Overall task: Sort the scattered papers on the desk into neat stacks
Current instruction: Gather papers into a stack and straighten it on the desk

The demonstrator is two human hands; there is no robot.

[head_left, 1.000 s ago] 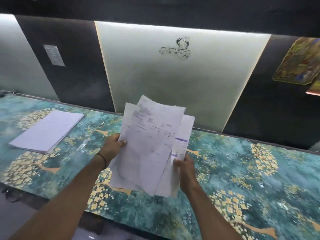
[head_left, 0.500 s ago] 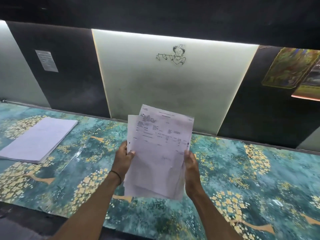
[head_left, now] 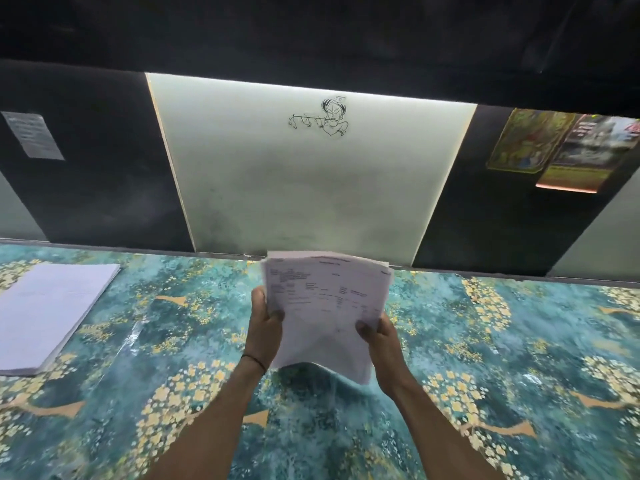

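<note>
You hold a loose sheaf of papers (head_left: 325, 306) upright above the table (head_left: 485, 358), near its back edge. Your left hand (head_left: 265, 327) pinches the sheaf's left edge, thumb on the front; your right hand (head_left: 379, 336) grips the lower right corner the same way. The sheets' top edges look uneven and the bottom curls. To square them well, I judge you should loosen both grips a little, tap the bottom edge on the table, then tap one side edge, so no sheet slips out. No tray, folder or box shows. The only gathered pile is the stack (head_left: 52, 306) lying flat on the table, well to your left and apart from the sheaf.
</note>
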